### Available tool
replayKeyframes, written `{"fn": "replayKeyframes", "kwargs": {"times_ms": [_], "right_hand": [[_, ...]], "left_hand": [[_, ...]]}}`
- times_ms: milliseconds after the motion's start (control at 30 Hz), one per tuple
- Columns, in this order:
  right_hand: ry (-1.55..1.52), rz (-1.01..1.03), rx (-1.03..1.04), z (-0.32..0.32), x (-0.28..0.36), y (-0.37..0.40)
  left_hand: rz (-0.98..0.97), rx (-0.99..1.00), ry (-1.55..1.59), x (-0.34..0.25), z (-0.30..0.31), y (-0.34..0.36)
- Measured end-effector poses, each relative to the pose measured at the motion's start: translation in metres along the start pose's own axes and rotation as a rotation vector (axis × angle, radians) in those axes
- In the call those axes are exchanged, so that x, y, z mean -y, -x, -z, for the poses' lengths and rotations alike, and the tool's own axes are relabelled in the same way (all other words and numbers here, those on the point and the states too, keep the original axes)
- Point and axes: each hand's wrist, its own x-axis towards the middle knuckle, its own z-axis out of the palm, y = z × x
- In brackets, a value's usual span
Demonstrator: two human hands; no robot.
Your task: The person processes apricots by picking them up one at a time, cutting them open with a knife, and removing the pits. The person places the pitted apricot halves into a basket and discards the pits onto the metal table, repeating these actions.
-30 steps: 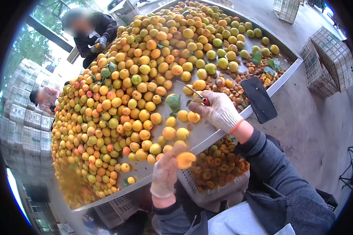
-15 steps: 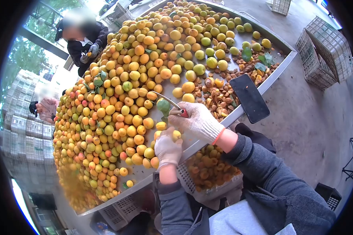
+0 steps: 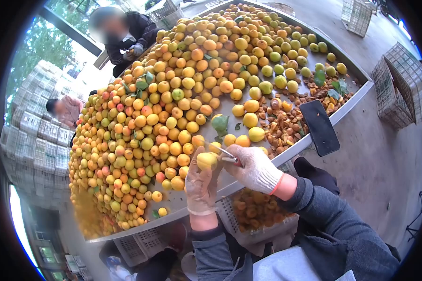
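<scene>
My gloved left hand (image 3: 200, 191) grips a yellow apricot (image 3: 207, 161), held up over the near edge of the metal table (image 3: 177, 202). My right hand (image 3: 258, 168), in a white knit glove with an orange cuff, is closed on a knife (image 3: 230, 159) with a red part at its handle. Its thin blade points left, right at the apricot's side. Several loose apricots (image 3: 256, 134) and a green leaf (image 3: 220, 125) lie just beyond my hands. A large heap of apricots (image 3: 164, 112) covers much of the table.
Pits and scraps (image 3: 286, 129) lie to the right, beside a black phone (image 3: 320, 127) on the table rim. Below the edge stands a crate (image 3: 227, 211) of apricot halves (image 3: 260, 211). Another person (image 3: 126, 35) works across the table. Stacked crates (image 3: 401, 89) stand on the right.
My left hand has turned up and raised an apricot toward the knife. My right hand has brought the blade down beside it. The whole view has shifted slightly.
</scene>
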Motion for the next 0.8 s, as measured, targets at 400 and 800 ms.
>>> {"fn": "replayKeyframes", "kwargs": {"times_ms": [400, 800], "right_hand": [[0.221, 0.029, 0.115, -0.016, 0.011, 0.009], [0.282, 0.133, 0.067, -0.023, -0.005, 0.005]], "left_hand": [[-0.053, -0.076, -0.217, -0.004, 0.005, 0.013], [-0.186, -0.18, -0.71, -0.009, -0.014, 0.021]]}}
